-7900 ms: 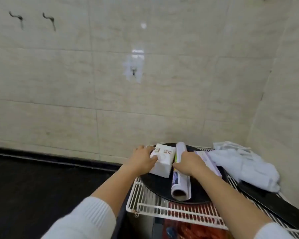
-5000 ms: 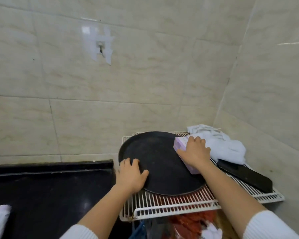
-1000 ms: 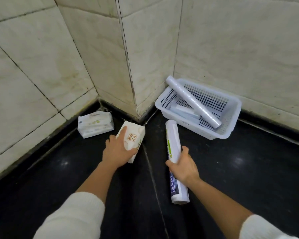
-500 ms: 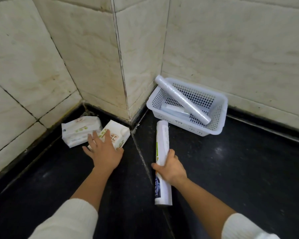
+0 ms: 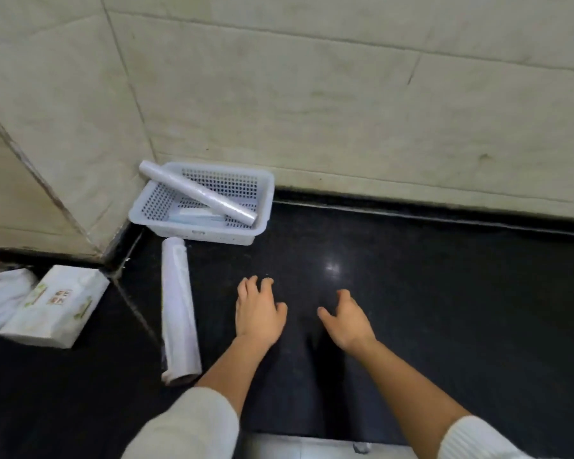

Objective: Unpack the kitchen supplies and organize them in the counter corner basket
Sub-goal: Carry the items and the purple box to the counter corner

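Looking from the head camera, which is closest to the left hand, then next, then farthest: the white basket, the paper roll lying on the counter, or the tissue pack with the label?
1. Paper roll: just left of the left hand, on the counter.
2. White basket: farther back, by the wall corner.
3. Tissue pack: far left, past the roll.

Both hands let go and pulled clear

The right hand (image 5: 347, 321) has released the paper-wrapped roll (image 5: 178, 309), which now lies well to its left beyond the left hand (image 5: 258, 311); the left hand has left the tissue pack (image 5: 55, 304), now far to its left
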